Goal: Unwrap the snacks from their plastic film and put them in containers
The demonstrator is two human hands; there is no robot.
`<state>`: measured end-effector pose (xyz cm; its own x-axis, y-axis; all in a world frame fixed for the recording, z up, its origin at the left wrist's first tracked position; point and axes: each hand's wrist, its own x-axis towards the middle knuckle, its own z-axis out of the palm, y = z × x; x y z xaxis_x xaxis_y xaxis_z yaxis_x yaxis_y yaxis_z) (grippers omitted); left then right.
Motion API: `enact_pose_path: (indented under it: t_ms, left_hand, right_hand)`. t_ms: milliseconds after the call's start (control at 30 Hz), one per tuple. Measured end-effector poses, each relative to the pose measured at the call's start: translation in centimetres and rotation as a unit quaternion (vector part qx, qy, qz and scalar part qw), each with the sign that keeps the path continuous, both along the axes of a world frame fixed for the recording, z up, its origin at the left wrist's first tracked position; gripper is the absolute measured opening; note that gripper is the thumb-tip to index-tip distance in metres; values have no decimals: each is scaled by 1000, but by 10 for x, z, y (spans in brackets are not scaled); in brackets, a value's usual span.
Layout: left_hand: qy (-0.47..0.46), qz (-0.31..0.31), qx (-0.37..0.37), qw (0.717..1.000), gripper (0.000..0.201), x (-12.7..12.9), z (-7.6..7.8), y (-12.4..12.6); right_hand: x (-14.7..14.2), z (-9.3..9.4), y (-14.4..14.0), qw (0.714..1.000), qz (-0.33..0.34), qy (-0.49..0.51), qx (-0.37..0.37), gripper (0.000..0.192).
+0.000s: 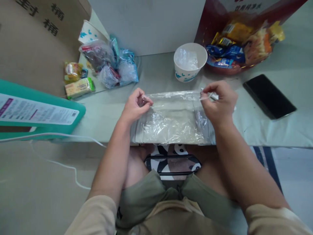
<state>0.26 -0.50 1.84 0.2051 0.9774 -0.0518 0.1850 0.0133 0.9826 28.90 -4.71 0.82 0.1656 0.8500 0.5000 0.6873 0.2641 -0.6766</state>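
1. Clear plastic bag (pixel 172 120) lies flat at the near edge of the table (pixel 269 130), straight in front of the seated person. Its lower edge hangs slightly over the table lip. Contents hard to read through the crinkled film; cannot tell if anything is inside.
2. Left hand (pixel 134 106) pinches the bag's top left corner, thumb and fingers closed on the film.
3. Right hand (pixel 218 101) pinches the top right corner the same way, fingers curled shut on the rim. Top edge stretched taut between both hands.
4. Just behind the bag: paper bowl (pixel 189 62), upright, with a clear liner or film crumpled in it.
5. Right of the bowl: red box (pixel 207 23) on its side, snack packets (pixel 234 45) spilling from it. Box top cut off by frame.
6. Right: black phone (pixel 269 96), screen dark, flat on table.
7. Left rear: pile of filled small bags (pixel 110 62), a second paper cup (pixel 89 32) half hidden behind it.
8. Far left: teal case (pixel 41 111) with label, partly cut off; white cable (pixel 61 135) runs beneath it.
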Motion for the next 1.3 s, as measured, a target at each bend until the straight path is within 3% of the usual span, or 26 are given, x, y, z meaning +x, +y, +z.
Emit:
enact_pose_path:
  t_ms: [100,233,300,400,500,600,700,800,867,933,1000,1067,1167,1267,1300]
  left_hand:
    - [-17,82,-1,996,38,-3,-1,5]
    - [-88,135,-35,986,36,-5,3,10]
    - [-116,140,-47,982,35,-3,5,11]
    - [-109,180,-20,977,37,2,6,12]
    - [-103,209,21,972,38,4,6,12]
    - [-79,133,-63,986,32,0,4,12]
    - [-10,51,-151,987,16,-6,1,12]
    - [-7,68,-131,989,8,-9,1,11]
    - [-22,89,-121,988,9,-11,3,10]
    - [-50,96,-113,988,10,-14,6,8]
    - [-103,89,-101,986,5,-18,8,7]
    - [-160,65,-102,980,12,-23,9,7]
    - [-216,13,-122,969,17,-33,7,9]
    - [-205,-43,-145,967,6,-41,2,14]
    - [-192,-51,-165,966,11,-43,1,16]
  right_hand:
    - [0,5,-7,997,-25,57,51,6]
    - [7,-7,-12,978,-6,191,88,34]
    - [10,-15,-12,975,37,217,36,43]
    - [10,-21,-13,976,99,173,-87,32]
    - [4,-18,-15,979,66,145,-131,12]
    - [-2,-14,-16,979,-4,177,-99,7]
    - [-3,-15,-15,976,-2,196,-93,11]
    - [0,-19,-15,967,54,202,-149,20]
    - [2,-21,-15,962,63,211,-160,11]
    - [4,-22,-14,961,51,249,-111,2]
    - [4,-21,-12,949,48,309,-45,13]
    - [5,-19,-11,926,63,371,-18,23]
    - [10,-15,-11,888,104,445,-41,26]
    - [18,-15,-12,870,147,466,-65,31]
    - [21,-16,-13,872,160,459,-62,33]
